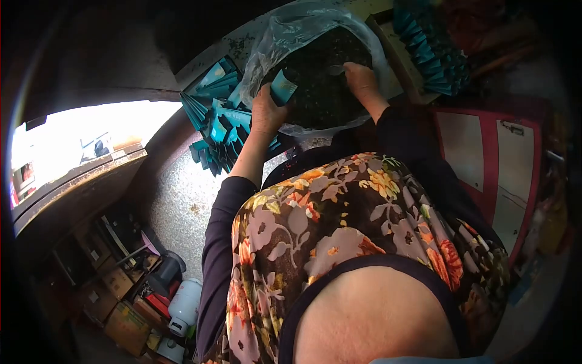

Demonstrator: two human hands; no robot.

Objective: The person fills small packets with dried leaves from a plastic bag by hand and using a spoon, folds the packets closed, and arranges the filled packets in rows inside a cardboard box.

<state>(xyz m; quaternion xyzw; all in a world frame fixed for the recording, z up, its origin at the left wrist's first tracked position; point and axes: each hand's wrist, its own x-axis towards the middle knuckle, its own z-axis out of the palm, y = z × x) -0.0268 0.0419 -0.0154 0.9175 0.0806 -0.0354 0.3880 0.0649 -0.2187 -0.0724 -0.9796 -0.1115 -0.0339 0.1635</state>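
My left hand (267,113) is closed around a small teal paper packet (283,88), held upright over the left side of a large clear plastic bag (267,42). Dark loose bits (315,100), like dried leaves, fill the wide-open bag. Over the right part of this dark heap, my right hand (362,82) grips what looks like a small spoon (337,70), its bowl pointing left. Several more teal packets (221,121) lie bunched beside my left hand, some fanned out. What is inside the held packet is hidden.
A row of folded teal packets (427,54) stands at the upper right beside a wooden edge (394,54). A red-framed cabinet (488,151) is at my right. At lower left are a white gas cylinder (185,305) and cardboard boxes (126,324).
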